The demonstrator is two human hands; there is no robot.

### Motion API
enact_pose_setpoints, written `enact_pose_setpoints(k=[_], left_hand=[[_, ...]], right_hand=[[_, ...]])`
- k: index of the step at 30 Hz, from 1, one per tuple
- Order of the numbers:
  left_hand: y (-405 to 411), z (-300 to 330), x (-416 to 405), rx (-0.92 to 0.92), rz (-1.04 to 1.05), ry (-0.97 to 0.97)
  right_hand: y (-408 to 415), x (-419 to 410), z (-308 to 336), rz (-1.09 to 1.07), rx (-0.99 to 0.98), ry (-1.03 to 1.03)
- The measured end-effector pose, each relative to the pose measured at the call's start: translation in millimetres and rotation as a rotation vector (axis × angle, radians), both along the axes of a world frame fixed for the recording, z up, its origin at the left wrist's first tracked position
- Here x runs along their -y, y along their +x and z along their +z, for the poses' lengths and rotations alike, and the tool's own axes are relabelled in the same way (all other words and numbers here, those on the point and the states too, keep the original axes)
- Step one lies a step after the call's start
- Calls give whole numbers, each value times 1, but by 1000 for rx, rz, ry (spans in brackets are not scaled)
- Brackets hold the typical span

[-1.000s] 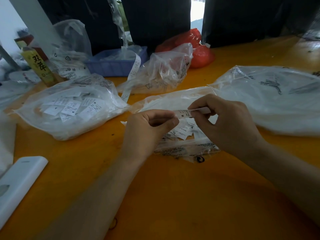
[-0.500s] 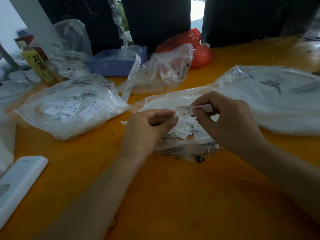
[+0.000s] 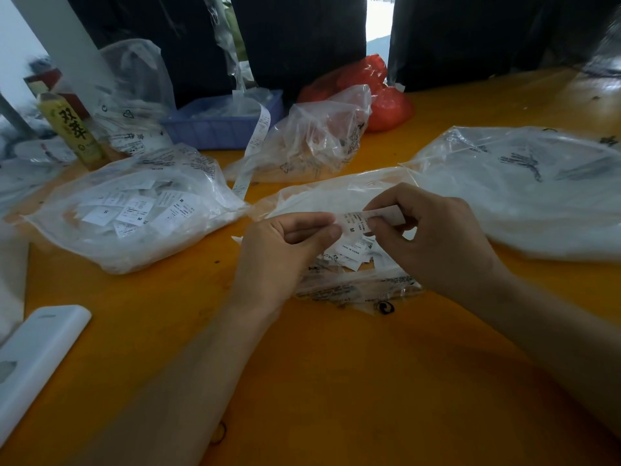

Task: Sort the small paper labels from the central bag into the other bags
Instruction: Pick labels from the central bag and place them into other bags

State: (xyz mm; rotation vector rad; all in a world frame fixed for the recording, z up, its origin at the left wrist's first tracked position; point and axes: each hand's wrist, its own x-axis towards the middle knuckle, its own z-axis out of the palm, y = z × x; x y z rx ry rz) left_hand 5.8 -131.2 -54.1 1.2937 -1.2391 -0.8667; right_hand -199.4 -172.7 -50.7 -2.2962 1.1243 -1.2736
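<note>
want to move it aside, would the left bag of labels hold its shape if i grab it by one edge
Probably not: the left bag is thin, crinkled film, so it would likely sag. Its labels lie loose and might slide. It looks light for its bulk.

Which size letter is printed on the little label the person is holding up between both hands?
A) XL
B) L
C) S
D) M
D: the label, pinched by the left hand and the right hand above the central bag, shows a bold M.
</note>
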Motion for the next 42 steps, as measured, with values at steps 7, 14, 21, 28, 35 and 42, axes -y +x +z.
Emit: enact_pose_setpoints(k=[7, 14, 21, 28, 35, 42], left_hand=[[-1, 3, -1, 30, -17, -35], [-2, 4, -3, 64, -19, -66], [-7, 3, -3, -72, -21, 10], [-7, 2, 0, -268, 20, 107], [0, 3, 1, -109, 25, -54], [66, 30, 8, 681, 651, -374]], right_hand=[[-1, 0, 3, 47, -56, 97], [1, 0, 1, -3, 73, 179], [10, -8, 2, 71, 105, 298], [13, -11, 2, 80, 33, 316], [4, -3, 4, 27, 260, 320], [3, 0, 5, 62, 271, 347]])
